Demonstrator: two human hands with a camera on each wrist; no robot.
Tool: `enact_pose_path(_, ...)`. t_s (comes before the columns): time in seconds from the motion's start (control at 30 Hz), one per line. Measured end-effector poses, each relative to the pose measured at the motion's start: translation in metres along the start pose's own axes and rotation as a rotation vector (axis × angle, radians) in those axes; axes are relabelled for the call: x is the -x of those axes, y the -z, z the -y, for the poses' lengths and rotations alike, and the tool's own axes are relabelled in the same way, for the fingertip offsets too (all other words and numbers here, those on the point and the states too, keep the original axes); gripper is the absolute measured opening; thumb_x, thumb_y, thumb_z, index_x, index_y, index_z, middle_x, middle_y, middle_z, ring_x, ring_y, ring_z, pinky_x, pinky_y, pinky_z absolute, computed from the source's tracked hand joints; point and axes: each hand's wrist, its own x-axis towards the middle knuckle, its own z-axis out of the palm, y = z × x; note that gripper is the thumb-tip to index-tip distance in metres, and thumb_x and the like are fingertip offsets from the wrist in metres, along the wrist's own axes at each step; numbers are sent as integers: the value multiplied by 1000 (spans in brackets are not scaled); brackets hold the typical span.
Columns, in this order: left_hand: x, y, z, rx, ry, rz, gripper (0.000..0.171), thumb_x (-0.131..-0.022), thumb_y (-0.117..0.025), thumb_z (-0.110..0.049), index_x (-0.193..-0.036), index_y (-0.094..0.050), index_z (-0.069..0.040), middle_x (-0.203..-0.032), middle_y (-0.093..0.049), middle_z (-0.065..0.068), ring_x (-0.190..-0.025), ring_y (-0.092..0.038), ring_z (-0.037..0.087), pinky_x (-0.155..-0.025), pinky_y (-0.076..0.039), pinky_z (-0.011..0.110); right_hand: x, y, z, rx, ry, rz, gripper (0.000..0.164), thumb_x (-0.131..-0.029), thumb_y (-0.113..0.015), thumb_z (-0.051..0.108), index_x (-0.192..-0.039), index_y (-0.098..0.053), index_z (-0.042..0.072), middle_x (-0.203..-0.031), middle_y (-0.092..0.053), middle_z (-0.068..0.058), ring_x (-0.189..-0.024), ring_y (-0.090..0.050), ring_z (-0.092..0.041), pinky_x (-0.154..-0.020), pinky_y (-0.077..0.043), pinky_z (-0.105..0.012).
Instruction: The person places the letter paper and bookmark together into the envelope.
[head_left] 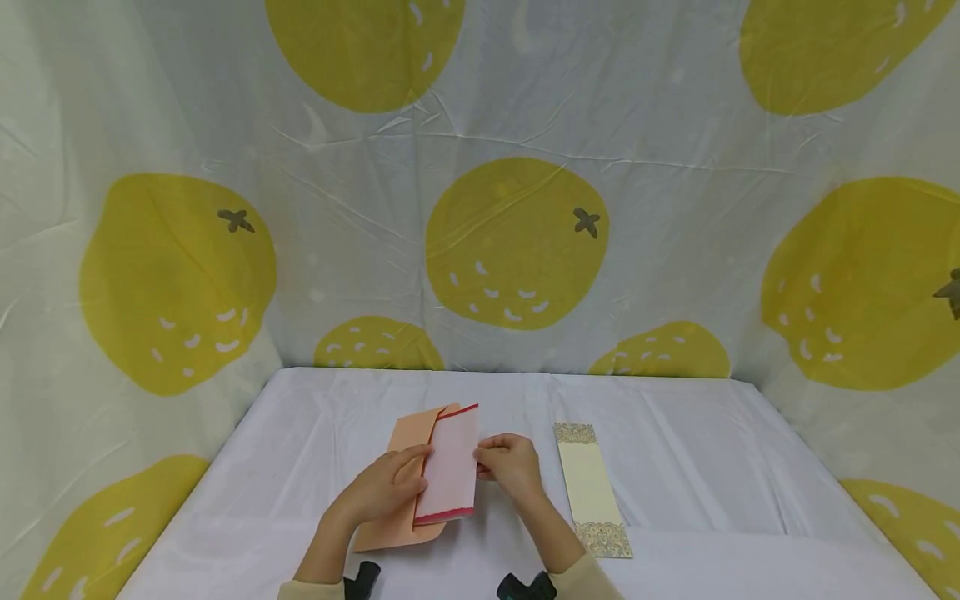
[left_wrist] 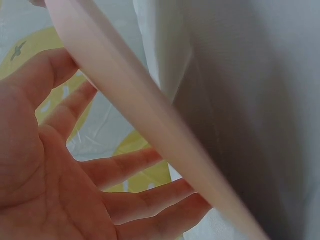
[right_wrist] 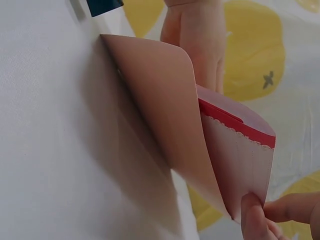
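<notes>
Lower centre of the frame, over white table (head_left: 697, 467): peach envelope (head_left: 411, 432), tilted. Pink card (head_left: 453, 468) projects from its right side, apparently part-tucked; long axis runs bottom to top, leaning slightly right. Left hand (head_left: 381, 490), fingers extended, rests where the two meet. Right hand (head_left: 514, 467), narrow, pinches card's right edge; card lies to its left.

The folder (head_left: 411, 429) is smooth, stiff paper, matt all over. The card (head_left: 453, 462) is paper as well, smooth and dull on its face, its lacy trim (right_wrist: 235, 125) rougher to the eye. The strip (head_left: 585, 483) has a plain, matt middle between ornate ends. I see creased fabric in the bench cloth (head_left: 697, 458); the wrinkled curtain (head_left: 660, 275) has a faint sheen. The mount (head_left: 363, 581), half cut off, may be matt plastic.
</notes>
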Motion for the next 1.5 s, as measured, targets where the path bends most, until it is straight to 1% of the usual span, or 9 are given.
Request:
enact_pose_path(0.13, 0, 0, 0, -10, 4, -3, 47, -91, -64, -26, -137, -57, -19, -131, -56, 13, -122, -49, 35, -96, -39, 58, 1, -7, 0, 35, 22, -14, 12, -82, -70, -3, -90, -67, -12, -73, -68, -13, -55, -62, -12, -57, -56, -29)
enact_pose_path(0.3, 0, 0, -2, -17, 10, 2, 47, -91, -64, -26, -137, -57, -20, -130, -56, 14, -121, -50, 34, -94, -40, 58, 3, -16, 1, 98, 49, -38, 8, -81, -70, -2, -86, -69, -8, -70, -68, -10, -54, -63, -14, -56, -56, -30)
enact_pose_path(0.6, 1, 0, -7, -11, 21, 10, 47, -91, -64, -25, -137, -57, -18, -131, -55, 16, -122, -50, 36, -94, -41, 58, 1, -26, -2, 136, 68, -38, 4, -79, -68, -3, -82, -70, -6, -67, -67, -7, -51, -60, -9, -53, -54, -26)
enact_pose_path(0.77, 1, 1, -8, -12, 20, 10, 47, -91, -65, -25, -137, -57, -17, -131, -56, 18, -123, -49, 38, -94, -40, 60, 2, -31, -3, 151, 67, -20, 4, -79, -68, -4, -82, -70, -6, -67, -66, -6, -53, -61, -9, -54, -55, -26)
enact_pose_path(0.97, 1, 1, -7, -22, 21, 7, 48, -91, -65, -26, -137, -57, -18, -130, -56, 19, -120, -51, 36, -92, -41, 59, 3, -36, -6, 171, 90, 23, 4, -78, -67, -7, -82, -69, -8, -66, -65, -6, -55, -61, -10, -54, -55, -27)
enact_pose_path(1.17, 2, 1, -7, -30, 24, 0, 48, -90, -66, -24, -137, -57, -18, -130, -55, 19, -118, -53, 35, -92, -42, 58, 1, -43, -11, 173, 79, 42, 4, -77, -66, -8, -81, -68, -9, -65, -63, -5, -54, -60, -10, -54, -55, -27)
enact_pose_path(1.37, 2, 1, -6, -30, 29, -5, 48, -91, -65, -25, -137, -57, -18, -132, -55, 21, -125, -47, 41, -96, -38, 62, 1, -47, -11, 185, 82, 61, 6, -75, -67, -10, -80, -68, -8, -65, -63, -5, -55, -60, -11, -54, -54, -27)
enact_pose_path(1.5, 2, 1, -5, -34, 19, -10, 47, -91, -65, -26, -137, -57, -18, -132, -55, 20, -126, -47, 41, -97, -38, 62, 1, -49, -11, 209, 82, 76, 6, -74, -68, -10, -80, -68, -8, -67, -64, -6, -56, -62, -12, -54, -54, -26)
